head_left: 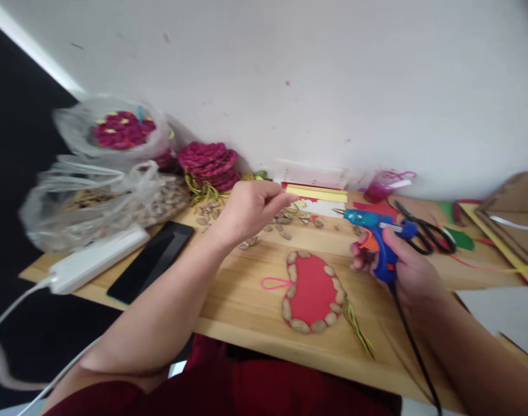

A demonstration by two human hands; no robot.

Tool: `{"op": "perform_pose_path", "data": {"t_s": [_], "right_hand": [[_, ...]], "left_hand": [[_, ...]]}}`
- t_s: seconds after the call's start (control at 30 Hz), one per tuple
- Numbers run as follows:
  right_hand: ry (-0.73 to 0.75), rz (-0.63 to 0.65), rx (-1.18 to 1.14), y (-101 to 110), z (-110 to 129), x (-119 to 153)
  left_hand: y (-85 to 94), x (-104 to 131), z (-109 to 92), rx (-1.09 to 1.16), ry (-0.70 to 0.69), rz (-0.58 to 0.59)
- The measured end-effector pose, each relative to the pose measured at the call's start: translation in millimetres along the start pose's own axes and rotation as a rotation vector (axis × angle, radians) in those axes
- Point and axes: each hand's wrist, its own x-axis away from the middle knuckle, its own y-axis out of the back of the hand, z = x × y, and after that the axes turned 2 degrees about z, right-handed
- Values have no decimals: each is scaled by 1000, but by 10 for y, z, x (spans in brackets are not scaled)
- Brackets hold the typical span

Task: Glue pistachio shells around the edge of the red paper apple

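Note:
My right hand [413,268] is wrapped round a blue hot glue gun [385,242], fingers at its orange trigger and nozzle pointing left. My left hand [255,211] hovers over the scattered shells [283,218], thumb and fingers pinched together; whatever lies between them, if anything, is too small to make out. Between my arms, flat on the wooden table, is a red heart-like card piece [313,286] edged with brown shells, with a gap along its upper right edge. A pink loop [274,283] sticks out at its left and a yellow-green tassel [358,329] at its right.
At left lie a black phone [153,260], a white power strip [99,260] and plastic bags [103,196]. Magenta braided coils [209,164] stand against the wall. Black-handled scissors [428,231], a pink cup [379,186] and a cardboard box [517,214] are at right. The gun's cord [413,341] hangs over the front edge.

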Motion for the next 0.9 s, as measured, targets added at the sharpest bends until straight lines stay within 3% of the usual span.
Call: {"op": "perform_pose_path", "data": {"t_s": [0.1,0.2,0.3,0.9], "right_hand": [[43,36,30,-9,12,6],[52,52,35,-23,26,27],[62,55,27,-45,34,63],[74,91,61,-56,5,77]], "left_hand": [[-221,77,-89,-133,-137,245],[-388,141,-111,-261,-124,429],[-491,181,-102,-305,-121,534],[-593,216,-144,-372,-77,616]]}}
